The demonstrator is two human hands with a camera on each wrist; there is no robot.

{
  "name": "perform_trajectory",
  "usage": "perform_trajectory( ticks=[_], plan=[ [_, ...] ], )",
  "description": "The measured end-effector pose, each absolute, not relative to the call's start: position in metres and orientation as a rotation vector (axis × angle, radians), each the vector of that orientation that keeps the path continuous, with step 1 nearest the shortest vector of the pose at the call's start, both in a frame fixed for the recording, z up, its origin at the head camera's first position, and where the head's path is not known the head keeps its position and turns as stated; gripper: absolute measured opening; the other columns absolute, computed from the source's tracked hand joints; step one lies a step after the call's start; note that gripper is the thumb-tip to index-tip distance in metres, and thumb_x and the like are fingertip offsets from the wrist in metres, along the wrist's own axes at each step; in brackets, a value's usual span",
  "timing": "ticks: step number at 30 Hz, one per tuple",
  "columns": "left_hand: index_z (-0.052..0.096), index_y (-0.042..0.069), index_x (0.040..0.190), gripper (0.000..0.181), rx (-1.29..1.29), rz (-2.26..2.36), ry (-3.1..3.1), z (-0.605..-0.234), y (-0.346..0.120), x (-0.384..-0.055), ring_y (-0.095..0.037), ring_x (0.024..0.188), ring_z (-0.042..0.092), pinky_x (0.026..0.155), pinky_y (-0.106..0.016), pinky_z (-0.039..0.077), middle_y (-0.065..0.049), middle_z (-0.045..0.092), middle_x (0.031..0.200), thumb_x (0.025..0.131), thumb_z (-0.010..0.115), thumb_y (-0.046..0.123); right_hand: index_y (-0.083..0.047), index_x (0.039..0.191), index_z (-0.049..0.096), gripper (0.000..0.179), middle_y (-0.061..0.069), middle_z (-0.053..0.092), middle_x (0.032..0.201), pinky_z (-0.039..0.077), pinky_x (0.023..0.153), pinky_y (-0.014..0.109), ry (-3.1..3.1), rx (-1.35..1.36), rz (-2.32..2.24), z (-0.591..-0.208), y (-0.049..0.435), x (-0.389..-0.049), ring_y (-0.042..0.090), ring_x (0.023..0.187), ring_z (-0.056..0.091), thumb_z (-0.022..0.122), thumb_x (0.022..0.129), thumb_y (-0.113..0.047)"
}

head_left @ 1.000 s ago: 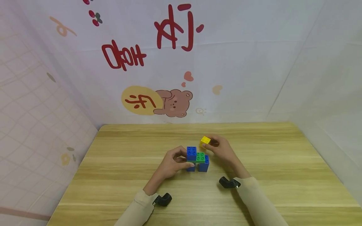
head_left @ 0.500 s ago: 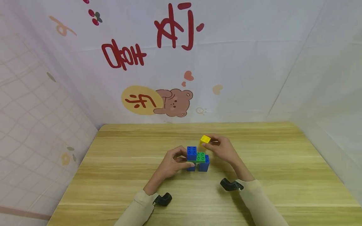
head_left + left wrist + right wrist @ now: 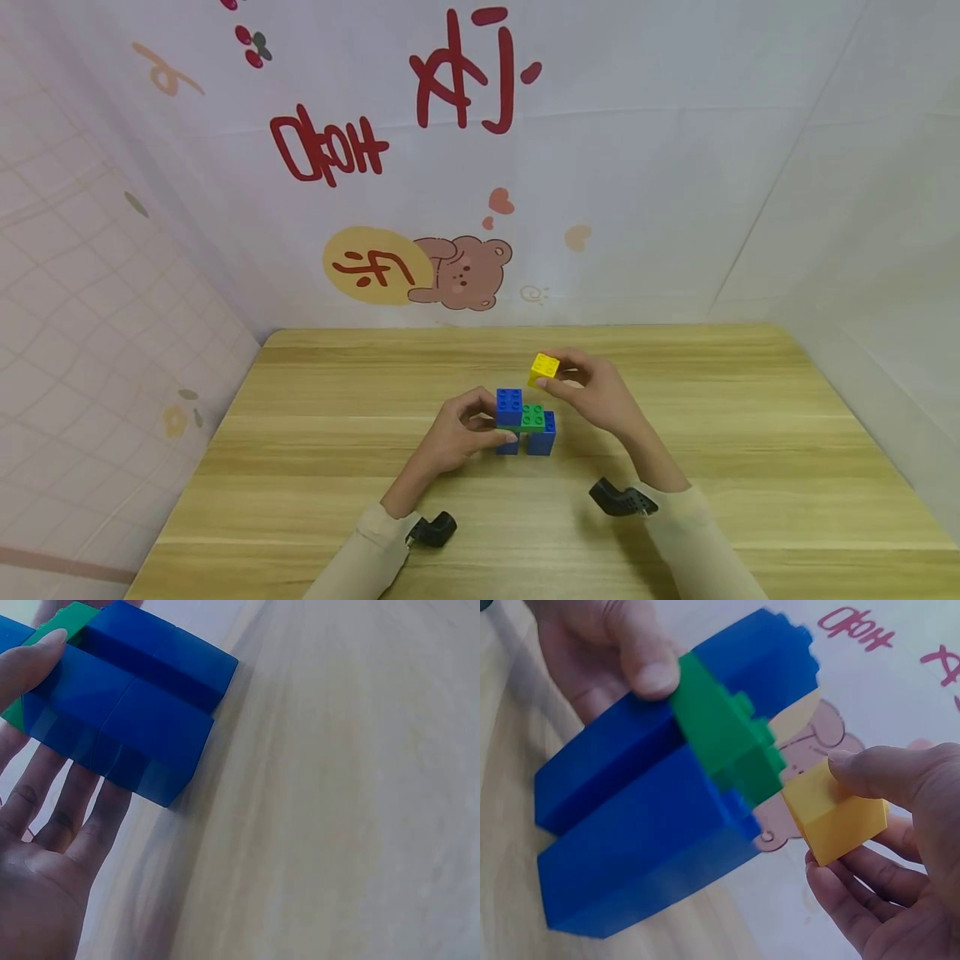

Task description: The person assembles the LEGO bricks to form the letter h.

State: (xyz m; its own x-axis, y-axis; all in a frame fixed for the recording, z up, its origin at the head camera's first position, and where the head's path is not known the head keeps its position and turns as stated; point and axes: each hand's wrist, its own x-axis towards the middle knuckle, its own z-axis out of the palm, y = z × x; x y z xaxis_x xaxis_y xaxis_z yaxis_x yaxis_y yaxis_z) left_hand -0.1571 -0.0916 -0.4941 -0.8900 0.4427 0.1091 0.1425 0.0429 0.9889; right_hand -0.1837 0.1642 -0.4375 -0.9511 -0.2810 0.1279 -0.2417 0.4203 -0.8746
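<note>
On the table stands a small toy brick structure: two blue brick columns (image 3: 645, 847), a green brick (image 3: 533, 416) bridging them, and a blue brick (image 3: 509, 406) on the green one's left end. My left hand (image 3: 450, 435) grips it from the left, thumb across the near side at the green brick's level and fingers behind. In the left wrist view the left column (image 3: 120, 712) lies between thumb and fingers. My right hand (image 3: 596, 392) pinches a yellow brick (image 3: 543, 369) between thumb and fingers, studs up, held behind and slightly right of the structure, close over the green brick's level.
The wooden table (image 3: 337, 500) reaches back to a white wall cloth (image 3: 637, 167) printed with red characters and a bear. Side cloths border it left and right. A black wrist camera mount (image 3: 435, 529) sits on the left sleeve, another mount (image 3: 622, 500) on the right.
My right hand with the yellow brick has risen slightly, and its wrist has shifted a little to the right. The left hand and the structure have stayed in place.
</note>
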Motion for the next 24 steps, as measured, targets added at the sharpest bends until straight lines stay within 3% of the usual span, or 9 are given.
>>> perform_trajectory(
  ticks=[13, 21, 24],
  plan=[
    [0.067, 0.011, 0.110, 0.031, 0.596, 1.938, 2.087, -0.495, -0.092, -0.158, -0.022, 0.107, 0.066, 0.095, -0.032, 0.061, -0.010, 0.068, 0.113, 0.085, 0.084, 0.011, -0.019, 0.128, 0.068, 0.035, 0.005, 0.073, 0.114, 0.058, 0.092, 0.025, 2.614, -0.547, -1.679, -0.414, 0.158, -0.168, 0.022, 0.101, 0.069, 0.077, 0.094, -0.023],
    [0.066, 0.010, 0.110, 0.029, 0.625, 1.938, 2.103, -0.497, -0.092, -0.158, -0.024, 0.106, 0.066, 0.096, -0.031, 0.060, -0.011, 0.068, 0.113, 0.087, 0.083, 0.013, -0.019, 0.129, 0.068, 0.037, 0.004, 0.071, 0.118, 0.058, 0.095, 0.023, 2.594, -0.624, -1.729, -0.399, 0.151, -0.157, 0.021, 0.104, 0.069, 0.077, 0.093, -0.019],
    [0.066, 0.010, 0.110, 0.030, 0.630, 1.940, 2.102, -0.498, -0.092, -0.159, -0.025, 0.106, 0.066, 0.096, -0.032, 0.060, -0.012, 0.068, 0.112, 0.086, 0.084, 0.014, -0.019, 0.129, 0.067, 0.037, 0.003, 0.071, 0.119, 0.059, 0.098, 0.030, 2.591, -0.678, -1.730, -0.397, 0.149, -0.155, 0.020, 0.104, 0.068, 0.077, 0.094, -0.017]
  ],
)
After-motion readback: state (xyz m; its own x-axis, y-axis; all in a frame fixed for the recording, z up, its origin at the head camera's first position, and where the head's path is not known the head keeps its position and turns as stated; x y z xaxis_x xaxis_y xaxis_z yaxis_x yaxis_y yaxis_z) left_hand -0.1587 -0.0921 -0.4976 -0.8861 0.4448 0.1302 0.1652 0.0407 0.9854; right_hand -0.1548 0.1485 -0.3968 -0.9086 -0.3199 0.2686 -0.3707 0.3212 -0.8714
